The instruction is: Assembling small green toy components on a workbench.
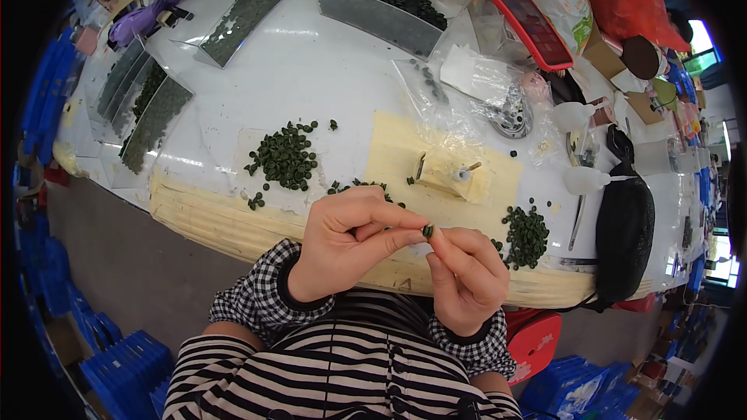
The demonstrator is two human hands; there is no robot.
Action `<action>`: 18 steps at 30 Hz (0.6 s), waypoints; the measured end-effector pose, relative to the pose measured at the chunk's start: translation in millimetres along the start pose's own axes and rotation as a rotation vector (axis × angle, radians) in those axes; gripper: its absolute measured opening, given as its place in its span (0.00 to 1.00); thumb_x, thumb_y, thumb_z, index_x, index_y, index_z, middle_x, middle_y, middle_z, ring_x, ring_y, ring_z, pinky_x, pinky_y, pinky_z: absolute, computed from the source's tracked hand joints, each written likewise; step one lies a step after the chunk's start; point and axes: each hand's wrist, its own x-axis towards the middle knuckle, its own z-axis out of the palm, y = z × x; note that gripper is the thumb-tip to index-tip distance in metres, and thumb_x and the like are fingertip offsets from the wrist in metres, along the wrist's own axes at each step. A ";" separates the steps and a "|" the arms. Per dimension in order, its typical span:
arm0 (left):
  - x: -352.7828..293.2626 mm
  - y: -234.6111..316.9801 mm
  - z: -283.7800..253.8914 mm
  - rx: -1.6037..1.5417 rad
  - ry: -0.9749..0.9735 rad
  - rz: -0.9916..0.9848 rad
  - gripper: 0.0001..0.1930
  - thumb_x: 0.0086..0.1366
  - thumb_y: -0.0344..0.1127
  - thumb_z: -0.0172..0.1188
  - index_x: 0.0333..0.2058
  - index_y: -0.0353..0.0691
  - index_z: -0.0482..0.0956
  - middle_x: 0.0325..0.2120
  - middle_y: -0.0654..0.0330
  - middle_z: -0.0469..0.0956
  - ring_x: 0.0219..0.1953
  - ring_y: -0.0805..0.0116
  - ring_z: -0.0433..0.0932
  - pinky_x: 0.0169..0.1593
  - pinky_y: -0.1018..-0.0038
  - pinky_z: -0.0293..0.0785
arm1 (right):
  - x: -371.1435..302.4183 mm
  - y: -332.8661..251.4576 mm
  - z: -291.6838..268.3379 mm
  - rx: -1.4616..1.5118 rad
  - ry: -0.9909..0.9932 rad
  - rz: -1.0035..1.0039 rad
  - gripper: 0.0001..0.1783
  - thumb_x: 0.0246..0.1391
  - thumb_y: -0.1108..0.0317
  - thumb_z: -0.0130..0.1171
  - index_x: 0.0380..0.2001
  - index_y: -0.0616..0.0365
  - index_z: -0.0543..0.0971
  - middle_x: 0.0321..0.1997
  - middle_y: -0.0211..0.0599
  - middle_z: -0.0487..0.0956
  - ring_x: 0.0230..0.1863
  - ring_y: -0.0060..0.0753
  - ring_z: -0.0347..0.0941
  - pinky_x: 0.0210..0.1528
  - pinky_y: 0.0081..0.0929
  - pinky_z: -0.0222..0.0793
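Both my hands meet over the front edge of the table. Between the fingertips of my left hand (346,237) is a small dark green round piece (428,231), pinched by thumb and forefinger. The forefinger of my right hand (469,276) touches it from the other side, its fingers curled; whether it also grips the piece I cannot make out. Loose pieces of the same kind lie in a large pile (284,157) on the left and a smaller pile (526,235) on the right. Beyond my hands a small fixture (455,173) with an upright pin is wrapped in yellowish tape.
Clear bins of green pieces (245,19) stand along the back and left. At the back right are a red-cased phone (525,22), plastic bags (443,101) and white squeeze bottles (585,180). A black pouch (625,237) hangs over the right edge; a red stool (535,342) is below.
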 end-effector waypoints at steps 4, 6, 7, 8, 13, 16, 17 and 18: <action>1.2 0.2 0.0 -0.035 -0.011 -0.012 0.11 0.52 0.23 0.67 0.36 0.39 0.84 0.13 0.73 0.59 0.19 0.83 0.56 0.24 0.82 0.52 | 1.1 4.5 -1.9 -0.057 -0.016 -0.059 0.19 0.42 0.84 0.63 0.42 0.63 0.81 0.35 0.41 0.79 0.32 0.34 0.76 0.33 0.23 0.72; 0.6 0.7 0.1 -0.029 -0.003 -0.008 0.11 0.53 0.23 0.67 0.36 0.40 0.84 0.13 0.73 0.61 0.19 0.83 0.56 0.24 0.82 0.52 | 1.1 5.2 -1.1 -0.062 -0.021 -0.072 0.19 0.41 0.84 0.63 0.41 0.64 0.81 0.35 0.41 0.79 0.32 0.34 0.76 0.33 0.23 0.72; 0.4 0.8 0.2 -0.025 0.001 -0.006 0.11 0.53 0.23 0.67 0.36 0.40 0.85 0.13 0.73 0.61 0.19 0.83 0.57 0.24 0.82 0.52 | 0.8 5.1 -0.4 -0.054 -0.023 -0.067 0.19 0.41 0.84 0.64 0.41 0.64 0.81 0.35 0.41 0.79 0.32 0.34 0.76 0.33 0.23 0.72; 0.1 1.1 0.1 -0.012 0.003 0.008 0.11 0.53 0.23 0.67 0.37 0.40 0.85 0.13 0.72 0.62 0.19 0.83 0.57 0.23 0.82 0.52 | 0.7 4.7 -0.2 -0.046 -0.026 -0.061 0.19 0.41 0.84 0.64 0.41 0.64 0.81 0.35 0.41 0.79 0.32 0.34 0.76 0.33 0.23 0.72; -0.9 1.5 -0.2 0.037 0.009 0.046 0.12 0.53 0.23 0.66 0.37 0.41 0.85 0.14 0.72 0.64 0.19 0.82 0.58 0.23 0.83 0.53 | -0.3 5.1 0.1 -0.003 -0.027 -0.035 0.19 0.42 0.84 0.64 0.41 0.64 0.81 0.35 0.41 0.79 0.31 0.33 0.76 0.32 0.23 0.72; -0.5 1.9 -1.2 0.044 0.005 0.035 0.12 0.53 0.23 0.66 0.37 0.42 0.85 0.14 0.72 0.64 0.19 0.82 0.58 0.23 0.82 0.53 | -0.6 5.6 0.8 0.003 -0.027 -0.033 0.18 0.42 0.84 0.63 0.41 0.64 0.81 0.35 0.42 0.79 0.31 0.33 0.76 0.32 0.23 0.72; -0.2 1.8 -1.4 0.051 0.003 0.043 0.12 0.53 0.23 0.66 0.37 0.42 0.85 0.14 0.72 0.64 0.19 0.82 0.58 0.23 0.82 0.53 | -0.8 6.2 1.3 0.007 -0.025 -0.033 0.18 0.43 0.84 0.63 0.41 0.64 0.81 0.35 0.42 0.79 0.30 0.33 0.76 0.32 0.23 0.72; 0.1 1.7 -1.5 0.059 0.001 0.050 0.12 0.53 0.23 0.66 0.37 0.42 0.85 0.14 0.72 0.64 0.19 0.82 0.58 0.23 0.82 0.53 | -0.9 6.4 1.5 0.008 -0.026 -0.029 0.18 0.43 0.84 0.63 0.41 0.64 0.81 0.35 0.42 0.79 0.30 0.33 0.76 0.31 0.22 0.72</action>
